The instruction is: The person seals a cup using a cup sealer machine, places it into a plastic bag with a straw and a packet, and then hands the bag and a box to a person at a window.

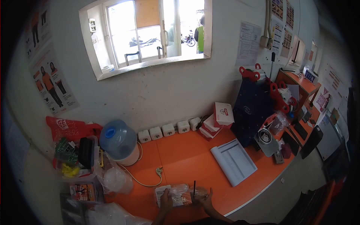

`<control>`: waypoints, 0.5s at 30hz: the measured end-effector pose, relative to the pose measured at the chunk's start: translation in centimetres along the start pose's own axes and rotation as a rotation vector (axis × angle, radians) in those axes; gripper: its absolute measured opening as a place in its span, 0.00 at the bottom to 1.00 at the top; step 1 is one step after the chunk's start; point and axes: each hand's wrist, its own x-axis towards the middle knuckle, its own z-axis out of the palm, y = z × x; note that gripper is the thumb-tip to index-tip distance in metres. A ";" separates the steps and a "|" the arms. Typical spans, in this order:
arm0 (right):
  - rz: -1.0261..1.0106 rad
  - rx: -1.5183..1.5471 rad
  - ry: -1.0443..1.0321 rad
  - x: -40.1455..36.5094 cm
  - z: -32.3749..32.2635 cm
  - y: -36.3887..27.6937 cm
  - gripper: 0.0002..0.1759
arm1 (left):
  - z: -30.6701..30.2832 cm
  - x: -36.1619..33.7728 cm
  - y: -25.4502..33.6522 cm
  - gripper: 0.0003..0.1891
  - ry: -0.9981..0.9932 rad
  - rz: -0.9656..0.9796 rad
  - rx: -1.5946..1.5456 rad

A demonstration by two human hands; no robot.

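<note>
At the front edge of the orange table, my left hand [166,198] grips the left end of a flat pack in clear plastic [180,193], with white and reddish-brown showing through. My right hand [206,201] is closed at the pack's right end, thumb pointing up, fingers on the loose clear plastic. A thin black stick [194,186] stands upright just left of my right fingers; I cannot tell if they hold it. Behind the pack, a plug [159,171] on a pale cable lies on the table.
A blue water jug [119,137] and a filled plastic bin [93,165] stand left. White socket boxes [168,129] line the wall. An open ledger [234,162], red-white boxes [224,113] and a dark blue bag [252,107] sit right. Someone in green [201,39] stands beyond the window.
</note>
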 end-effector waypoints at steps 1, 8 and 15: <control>0.009 0.078 0.009 0.4 -0.2 0.9 0.44 | -0.6 0.1 0.1 0.14 0.004 -0.002 -0.003; -0.253 -0.090 -0.498 11.0 -12.4 26.2 0.38 | -3.6 0.3 1.4 0.16 -0.269 0.566 0.520; 0.080 0.029 -0.306 4.7 -2.3 1.2 0.36 | -2.2 2.0 4.0 0.16 -0.074 0.373 0.518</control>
